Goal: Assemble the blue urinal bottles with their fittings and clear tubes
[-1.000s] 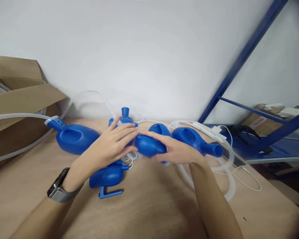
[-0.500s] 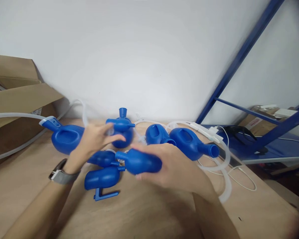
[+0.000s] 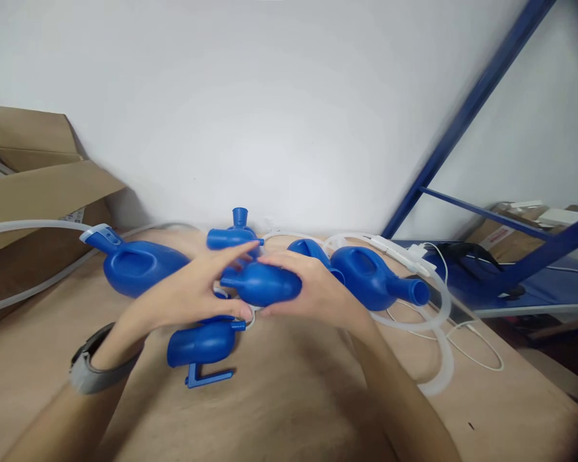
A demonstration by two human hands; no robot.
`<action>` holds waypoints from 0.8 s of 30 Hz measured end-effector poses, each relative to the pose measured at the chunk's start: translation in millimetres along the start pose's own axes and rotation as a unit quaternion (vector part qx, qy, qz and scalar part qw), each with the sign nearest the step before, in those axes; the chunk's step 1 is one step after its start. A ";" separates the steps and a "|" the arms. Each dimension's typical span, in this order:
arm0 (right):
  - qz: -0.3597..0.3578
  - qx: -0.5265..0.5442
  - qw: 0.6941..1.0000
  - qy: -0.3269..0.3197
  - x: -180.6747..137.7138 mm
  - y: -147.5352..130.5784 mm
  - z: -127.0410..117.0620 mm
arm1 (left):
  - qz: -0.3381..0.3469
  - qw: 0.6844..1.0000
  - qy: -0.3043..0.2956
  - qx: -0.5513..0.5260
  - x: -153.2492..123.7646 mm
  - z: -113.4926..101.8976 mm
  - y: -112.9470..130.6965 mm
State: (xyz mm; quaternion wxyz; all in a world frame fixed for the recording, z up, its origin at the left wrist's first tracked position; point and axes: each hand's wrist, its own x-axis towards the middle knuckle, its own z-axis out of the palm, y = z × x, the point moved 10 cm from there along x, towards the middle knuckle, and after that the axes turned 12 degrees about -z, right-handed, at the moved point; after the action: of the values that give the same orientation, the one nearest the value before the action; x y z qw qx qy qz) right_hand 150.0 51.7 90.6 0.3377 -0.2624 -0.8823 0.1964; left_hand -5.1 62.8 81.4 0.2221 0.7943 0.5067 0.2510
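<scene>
- White wall behind; tan worktop below, carrying all items.
- Blue shelf frame, right of the hands, slanting up; its lower shelf holds cables and a box.
- Cardboard box, far left of the hands, flaps open.
- Clear tubing, looping right of the right hand; a second run passes left toward the box.
- Left jug, blue, lying just beyond the left hand, clear tube at its neck.
- Right jug, blue, lying just right of the right hand, spout pointing right.
- Bulb, blue, held between both hands above the worktop, nozzle pointing left.
- Lower bulb, blue, with bracket, on the worktop just below the left hand.
- Rear bulb, blue, just beyond the fingertips, upright spout behind it.
- Right hand, fingers curled around the bulb's right end, gripping it.
- Left hand, fingers extended, thumb and fingertips touching the bulb's nozzle end; no closed grasp.
- Watch, grey band, on the left wrist.
</scene>
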 end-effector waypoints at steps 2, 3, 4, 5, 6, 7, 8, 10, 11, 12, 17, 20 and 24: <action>-0.064 0.002 0.997 0.038 2.0 -13.2 -3.4 | 0.010 1.000 0.013 -0.013 0.5 0.6 13.3; -0.076 -0.007 0.994 0.074 1.3 -15.8 -10.4 | 0.011 0.999 0.031 -0.017 0.5 -3.4 15.5; -0.074 -0.019 0.990 0.117 -0.4 -15.6 -19.6 | 0.011 0.998 0.055 -0.021 0.0 -10.1 15.7; -0.061 -0.028 0.985 0.160 -3.0 -13.2 -28.8 | 0.011 0.996 0.083 -0.023 -1.2 -18.4 14.6; -0.044 -0.028 0.980 0.192 -5.5 -9.3 -35.6 | 0.012 0.993 0.113 -0.023 -3.2 -27.2 13.2; -0.025 -0.015 0.977 0.209 -7.1 -4.4 -38.3 | 0.014 0.989 0.142 -0.023 -5.9 -35.6 12.2; -0.008 0.008 0.977 0.213 -7.5 0.9 -36.9 | 0.017 0.986 0.166 -0.023 -8.7 -41.7 12.4; 0.008 0.062 0.976 0.208 -6.3 7.6 -27.7 | 0.029 0.981 0.189 -0.024 -13.8 -44.9 17.8; 0.008 0.079 0.973 0.217 -6.5 8.7 -24.6 | 0.035 0.980 0.196 -0.023 -15.8 -43.1 22.3; 0.003 0.081 0.968 0.236 -7.9 8.8 -23.9 | 0.042 0.979 0.199 -0.021 -17.4 -39.3 27.6; -0.034 -0.003 0.949 0.314 -21.2 2.9 -35.3 | 0.082 0.976 0.201 -0.030 -20.3 -15.8 47.0; -0.051 -0.012 0.954 0.295 -22.9 4.3 -40.8 | 0.081 0.974 0.201 -0.058 -17.6 -12.0 42.4; -0.019 -0.004 0.962 0.273 -21.9 14.1 -44.8 | 0.069 0.975 0.194 -0.085 -13.0 -13.7 35.5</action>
State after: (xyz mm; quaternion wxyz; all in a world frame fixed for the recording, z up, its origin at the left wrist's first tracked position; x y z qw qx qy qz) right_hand 200.0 57.3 103.6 0.5687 -0.2901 -0.7621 0.1073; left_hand 6.2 38.5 111.3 0.1686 0.7416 0.4613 0.4570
